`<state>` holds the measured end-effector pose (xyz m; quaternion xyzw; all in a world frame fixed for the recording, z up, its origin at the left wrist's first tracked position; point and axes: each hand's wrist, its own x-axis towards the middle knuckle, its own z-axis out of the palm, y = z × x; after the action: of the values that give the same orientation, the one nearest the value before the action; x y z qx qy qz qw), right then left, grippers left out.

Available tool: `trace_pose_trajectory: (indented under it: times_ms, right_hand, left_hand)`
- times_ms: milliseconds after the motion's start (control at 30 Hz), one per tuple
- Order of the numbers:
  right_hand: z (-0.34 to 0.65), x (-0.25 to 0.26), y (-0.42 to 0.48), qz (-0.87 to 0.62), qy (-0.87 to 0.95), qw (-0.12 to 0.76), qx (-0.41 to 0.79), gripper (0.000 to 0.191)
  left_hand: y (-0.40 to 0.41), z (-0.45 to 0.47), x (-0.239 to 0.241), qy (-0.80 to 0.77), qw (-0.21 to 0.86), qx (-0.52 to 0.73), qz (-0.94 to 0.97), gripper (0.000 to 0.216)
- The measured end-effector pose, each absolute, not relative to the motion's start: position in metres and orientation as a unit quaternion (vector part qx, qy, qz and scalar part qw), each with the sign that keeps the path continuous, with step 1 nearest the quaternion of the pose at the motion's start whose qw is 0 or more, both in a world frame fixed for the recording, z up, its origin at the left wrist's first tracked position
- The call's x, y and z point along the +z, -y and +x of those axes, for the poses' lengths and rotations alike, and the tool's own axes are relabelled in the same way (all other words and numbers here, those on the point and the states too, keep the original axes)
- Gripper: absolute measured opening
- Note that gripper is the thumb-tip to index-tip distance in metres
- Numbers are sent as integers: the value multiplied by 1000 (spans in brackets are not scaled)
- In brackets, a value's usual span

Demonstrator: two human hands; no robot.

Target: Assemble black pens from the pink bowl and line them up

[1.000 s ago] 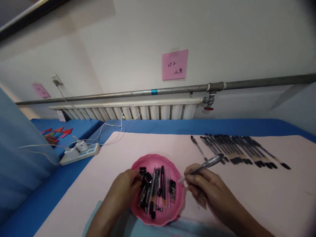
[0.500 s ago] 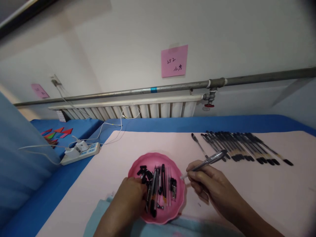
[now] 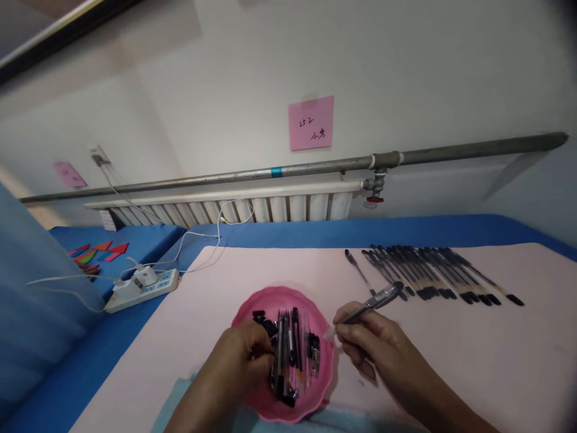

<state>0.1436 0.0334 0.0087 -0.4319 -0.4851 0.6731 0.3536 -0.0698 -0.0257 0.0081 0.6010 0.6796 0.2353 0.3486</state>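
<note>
My right hand (image 3: 370,337) pinches a capped pen (image 3: 376,304) with a clear barrel and dark cap, its cap end up to the right and its clear tip near the rim of a pink scalloped plate (image 3: 325,391). My left hand (image 3: 246,352) reaches over the left side of that plate. Thumb and fingers there are curled together, and whatever they hold is hidden. Inside the plate lie black pen refills (image 3: 280,343), clear pen tubes (image 3: 306,343) and small black caps (image 3: 269,326). Several assembled pens (image 3: 419,270) lie in a slanted row at the right.
Pale pink paper (image 3: 180,337) covers the blue table (image 3: 315,233). A light blue cloth (image 3: 171,403) lies under the plate's near side. At the left are a power strip (image 3: 153,291) with chargers, loose cables and coloured flat pieces (image 3: 101,249). A radiator (image 3: 270,207) stands behind.
My left hand has drawn slightly up in the plate, its thumb and fingers now showing pinched. The right hand still holds the pen beside the rim. The whole view has shifted a little.
</note>
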Motion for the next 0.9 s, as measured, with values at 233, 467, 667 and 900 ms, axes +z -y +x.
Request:
trace_pose_trajectory:
  times_ms: [233,467,667,900]
  right_hand:
    - [139,13,-25,-400,511,328,687,9]
    - [136,12,-15,-359,489,369,704,13]
    - [137,1,-17,-337,461,391,722,26]
    - [136,2,-17,-349,483,407,693,33]
  left_hand:
    - [23,-60,15,-552,578,443,406,28]
    - [19,-47,10,-474,648,535,262,24]
    - [16,-32,4,-429,673,574,183,22]
    - [18,-18,2,-428,687,570,141,28]
